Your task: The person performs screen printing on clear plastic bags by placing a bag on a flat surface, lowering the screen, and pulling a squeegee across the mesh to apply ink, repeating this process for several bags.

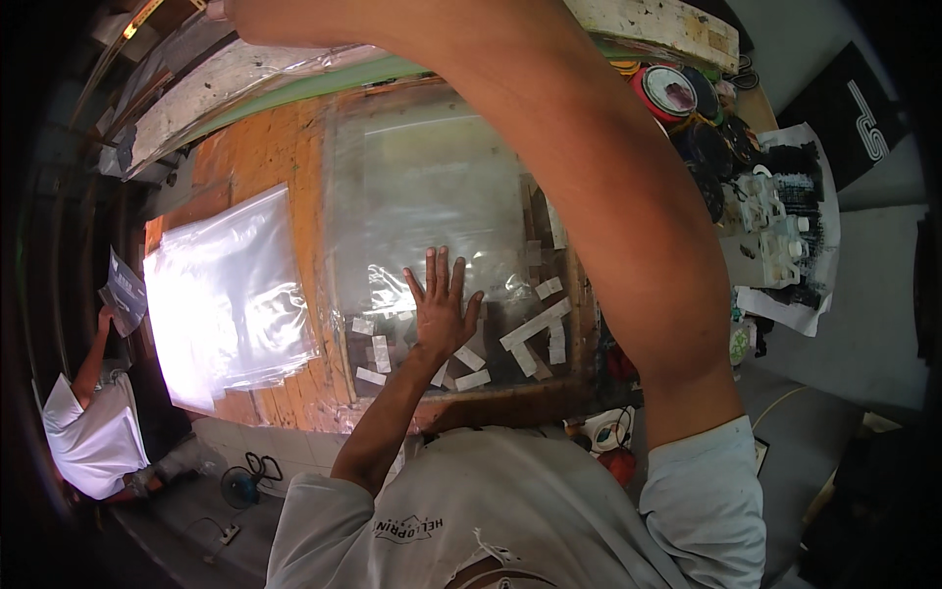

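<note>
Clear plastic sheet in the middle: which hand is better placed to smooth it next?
Left, probably: the left hand lies spread over the clear plastic sheet, while the right hand is far off, at the picture's top edge.

Glossy clear plastic bags [231,285] gleaming left of the hazy, smooth plastic sheet [442,167], scuffed table wood [307,177] showing along the sheet's left edge, matt pale strips [536,324] lying below it, rough stained board [182,123] stretching above it, black-smeared paper [800,309] curling to its right
</note>
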Tool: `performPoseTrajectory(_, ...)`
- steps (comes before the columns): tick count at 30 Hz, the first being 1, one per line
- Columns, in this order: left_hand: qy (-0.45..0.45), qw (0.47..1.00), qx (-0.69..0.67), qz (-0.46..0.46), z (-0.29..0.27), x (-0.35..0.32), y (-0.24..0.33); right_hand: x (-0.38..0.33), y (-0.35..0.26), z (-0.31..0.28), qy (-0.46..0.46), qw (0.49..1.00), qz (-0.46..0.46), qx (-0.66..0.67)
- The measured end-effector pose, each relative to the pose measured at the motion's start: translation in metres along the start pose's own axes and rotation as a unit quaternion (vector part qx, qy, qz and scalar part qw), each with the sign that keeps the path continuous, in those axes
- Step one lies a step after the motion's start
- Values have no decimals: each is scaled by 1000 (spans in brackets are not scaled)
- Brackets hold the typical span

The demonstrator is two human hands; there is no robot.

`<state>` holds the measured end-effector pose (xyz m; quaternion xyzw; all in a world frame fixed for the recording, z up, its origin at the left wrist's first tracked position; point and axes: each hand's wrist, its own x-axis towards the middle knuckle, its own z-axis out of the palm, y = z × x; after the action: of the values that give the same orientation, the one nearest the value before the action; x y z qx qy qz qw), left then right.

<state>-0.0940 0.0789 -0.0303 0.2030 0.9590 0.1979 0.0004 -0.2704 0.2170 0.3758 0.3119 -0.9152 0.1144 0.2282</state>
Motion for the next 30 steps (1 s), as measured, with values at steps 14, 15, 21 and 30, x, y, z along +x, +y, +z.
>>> performPoseTrajectory(14, 73, 989, -124, -33, -52, -3, 11, 6, -34, 8, -94, 983, 154, 39)
performPoseTrajectory(15, 103, 976, -187, -42, -70, -7, 13, -5, -37, 12, -71, 988, 125, 50)
performPoseTrajectory(21, 244, 589, -743, -203, -144, -78, 41, -182, -113, 144, 59, 991, 120, 32)
performPoseTrajectory(30, 74, 387, -769, -503, -51, -101, -12, -260, -127, 243, -169, 974, 149, 21)
